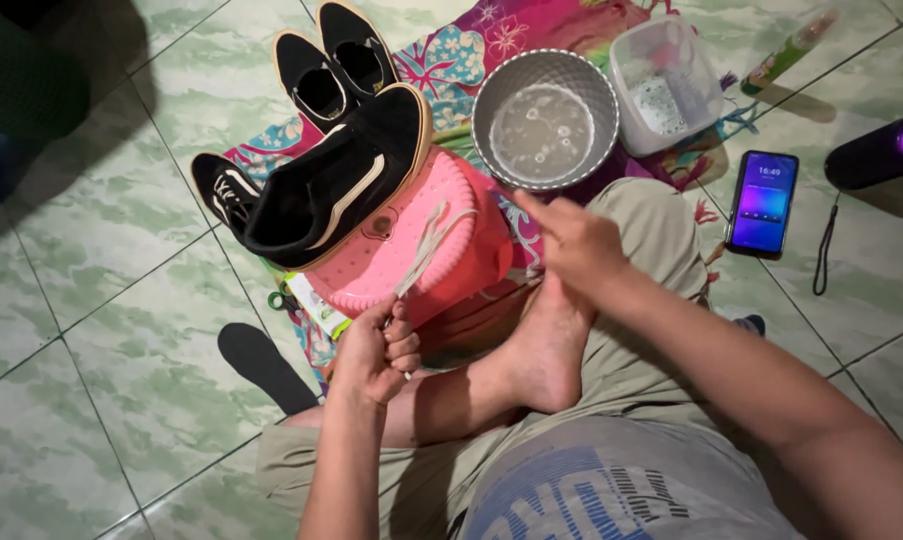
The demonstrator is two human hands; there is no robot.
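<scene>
My left hand (376, 350) is closed around a bunch of white shoelaces (426, 245) that stick up over an upturned pink bucket (431, 250). A black shoe with a tan sole (336, 185) rests on top of that bucket. My right hand (571, 240) hovers just right of the bucket, fingers apart and index finger pointing toward a grey bowl of soapy water (544, 120). It holds nothing. My bare foot (546, 355) lies below it.
Two black shoes (336, 60) and another black shoe (226, 190) lie on a colourful cloth (491, 35). A black insole (261, 365) lies on the green tiles. A clear tub (666, 85), a phone (761, 200), a speaker (886, 150) and a bottle (786, 50) sit at right.
</scene>
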